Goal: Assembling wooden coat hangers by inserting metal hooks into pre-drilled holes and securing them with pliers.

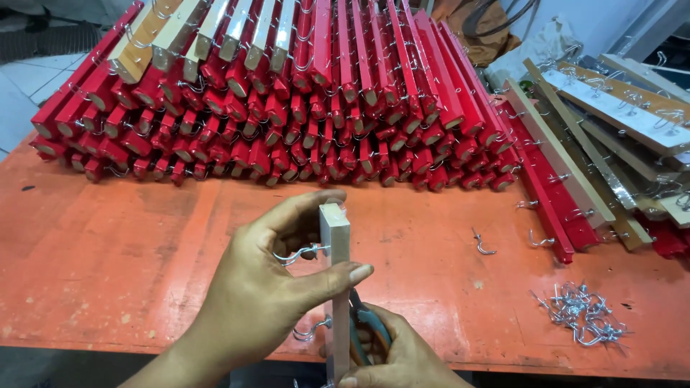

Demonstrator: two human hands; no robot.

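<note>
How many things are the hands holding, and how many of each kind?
Pale wooden strip, pinched by the left hand: 1
Pliers, gripped by the right hand: 1
Total: 2

Worktable (108,244): worn orange top, scuffed and speckled. Beyond its far-left corner, pale tiled floor (21,86). Beyond its far-right corner, light wall (582,14). Even, bright lighting.
</note>
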